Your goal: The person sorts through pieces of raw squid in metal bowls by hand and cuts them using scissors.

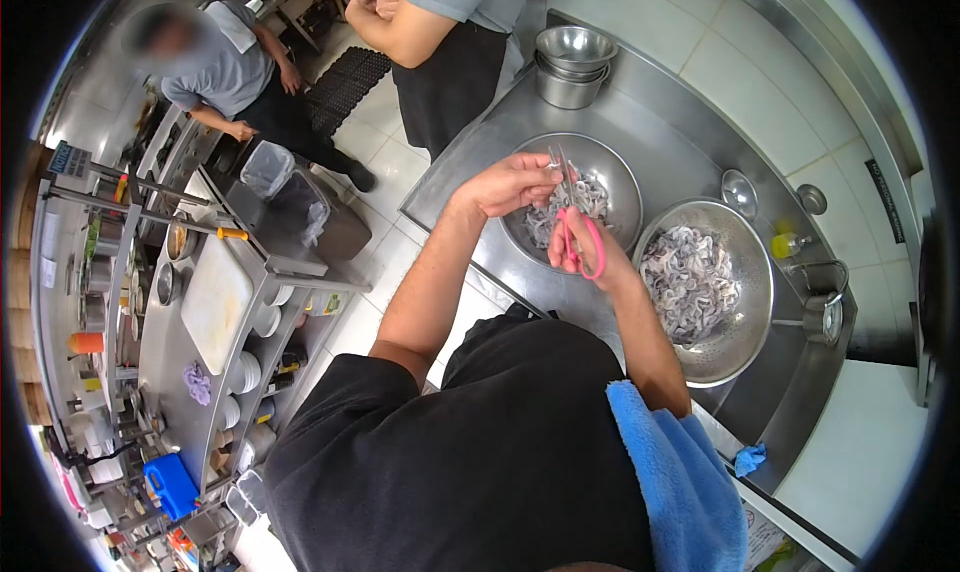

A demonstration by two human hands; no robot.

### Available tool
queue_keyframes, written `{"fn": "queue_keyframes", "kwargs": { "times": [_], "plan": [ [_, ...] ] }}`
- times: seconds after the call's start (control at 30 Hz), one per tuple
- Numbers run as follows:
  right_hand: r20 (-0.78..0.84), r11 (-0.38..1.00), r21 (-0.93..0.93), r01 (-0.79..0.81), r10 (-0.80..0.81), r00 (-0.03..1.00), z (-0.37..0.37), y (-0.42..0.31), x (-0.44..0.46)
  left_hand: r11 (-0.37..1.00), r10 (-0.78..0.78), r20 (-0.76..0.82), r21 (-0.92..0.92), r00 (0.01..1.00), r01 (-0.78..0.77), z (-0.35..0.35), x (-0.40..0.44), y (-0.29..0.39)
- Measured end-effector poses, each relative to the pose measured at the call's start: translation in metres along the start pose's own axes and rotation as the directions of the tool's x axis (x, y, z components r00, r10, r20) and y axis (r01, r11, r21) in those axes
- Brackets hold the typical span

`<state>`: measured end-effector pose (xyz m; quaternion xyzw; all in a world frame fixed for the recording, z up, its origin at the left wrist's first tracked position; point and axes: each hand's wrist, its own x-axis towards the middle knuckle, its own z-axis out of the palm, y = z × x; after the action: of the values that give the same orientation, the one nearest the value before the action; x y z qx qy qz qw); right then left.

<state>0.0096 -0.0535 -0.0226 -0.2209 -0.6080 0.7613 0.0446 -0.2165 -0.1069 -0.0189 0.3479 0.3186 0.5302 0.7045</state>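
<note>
My right hand (598, 255) is wrapped round the pink handles of a pair of scissors (582, 240), whose blades point up and away from me. Close to the blades, my left hand (512, 184) pinches a small whitish piece (554, 166) that looks like seafood; its exact kind is too small to tell. Both hands are above a steel bowl (632, 184) holding grey-white pieces (590, 200), perhaps squid or baby octopus. To the right of it, a larger perforated colander (755, 317) contains a big heap of similar pieces (690, 282).
Stacked steel bowls (575, 57) stand at the back of the metal counter (670, 122). A ladle (740, 194) and a yellow-labelled bottle (788, 244) lie beyond the colander. A blue towel (690, 482) hangs by my right side. Two people (450, 32) stand across the aisle, near a bin (335, 227).
</note>
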Motion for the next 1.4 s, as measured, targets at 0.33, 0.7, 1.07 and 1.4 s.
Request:
{"fn": "queue_keyframes", "kwargs": {
  "times": [0.33,0.7,1.07,1.4],
  "plan": [
    [0.036,0.997,0.076,0.008,-0.011,0.999,-0.003,-0.005,-0.008,0.988,-0.078,0.081,0.140,0.994,0.066,0.004,0.002,0.005],
    [-0.048,0.994,0.105,0.035,-0.030,0.998,0.005,-0.003,-0.009,0.996,-0.059,0.153,0.081,0.987,0.047,0.006,-0.001,-0.002],
    [-0.122,0.999,0.034,0.021,-0.017,0.992,0.012,-0.009,-0.019,0.969,-0.038,0.108,0.245,0.993,0.010,0.024,-0.002,0.010],
    [-0.161,0.993,0.091,0.073,-0.057,0.985,0.021,-0.014,-0.020,0.941,-0.035,0.146,0.339,0.989,-0.017,0.020,-0.003,0.009]
  ]
}}
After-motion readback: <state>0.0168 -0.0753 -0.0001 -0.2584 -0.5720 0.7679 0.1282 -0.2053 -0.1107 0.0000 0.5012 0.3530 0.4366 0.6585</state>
